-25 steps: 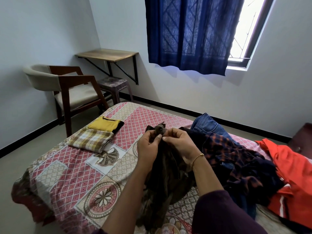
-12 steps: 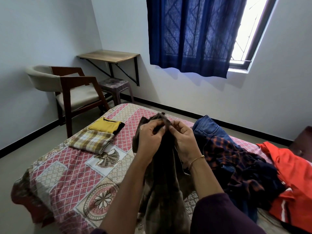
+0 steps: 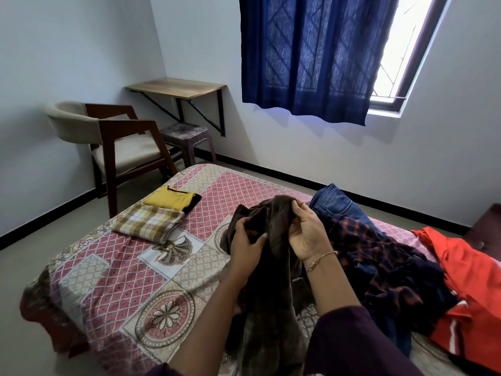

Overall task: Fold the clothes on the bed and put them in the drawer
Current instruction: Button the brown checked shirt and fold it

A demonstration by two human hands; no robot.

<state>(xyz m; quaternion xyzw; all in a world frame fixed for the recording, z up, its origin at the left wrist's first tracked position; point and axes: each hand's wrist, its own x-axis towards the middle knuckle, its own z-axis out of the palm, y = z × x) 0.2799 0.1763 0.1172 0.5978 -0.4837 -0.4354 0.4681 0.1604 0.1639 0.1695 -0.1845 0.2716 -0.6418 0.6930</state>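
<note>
Head view: both hands raised over the bed, working 1 dark brown garment. Left hand grips a bunch of the cloth, fingers curled into it, thumb across the front. Right hand palm toward camera, fingertips pinching the garment's top edge; thin bracelet at the wrist. Garment is held up off the bedspread at the top, the rest hanging down between the forearms toward the near edge of the bed. Just right of it, touching, an unfolded heap: jeans at the far end, dark plaid shirt in the middle, red garment at the far right. Far left corner of the bed holds 2 folded pieces, side by side and touching: yellow top farther off, checked cloth nearer. Beyond the bed: chair, stool, wall desk. Blue curtain covers most of the window. Drawer cannot be made out.
</note>
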